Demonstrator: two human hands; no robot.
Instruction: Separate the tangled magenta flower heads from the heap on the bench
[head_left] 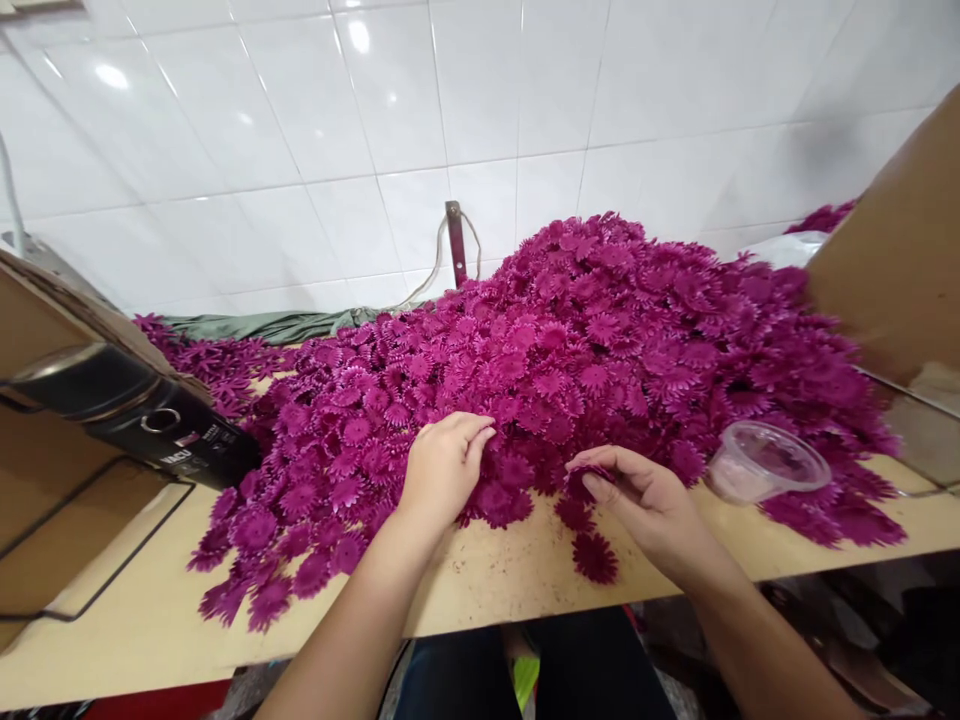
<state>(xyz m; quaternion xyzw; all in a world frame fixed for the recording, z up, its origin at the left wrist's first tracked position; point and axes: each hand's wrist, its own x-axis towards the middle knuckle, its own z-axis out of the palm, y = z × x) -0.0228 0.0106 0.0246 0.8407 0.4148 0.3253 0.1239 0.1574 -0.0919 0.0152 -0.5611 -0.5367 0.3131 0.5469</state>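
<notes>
One flower head (577,485) is being pinched before a heap of purple blooms (570,340)
The right hand (649,505) is clamping it between thumb and fingers; the left hand (446,460) is touching the heap, thumb and forefinger together, though whether they are gripping anything I cannot tell. Handling single heads seems to be the step in hand, probably calling for a light fingertip hold next. Speckled tabletop (495,590) is giving room between the wrists, down to its near edge, while a clear cup (761,470) is limiting rightward movement
</notes>
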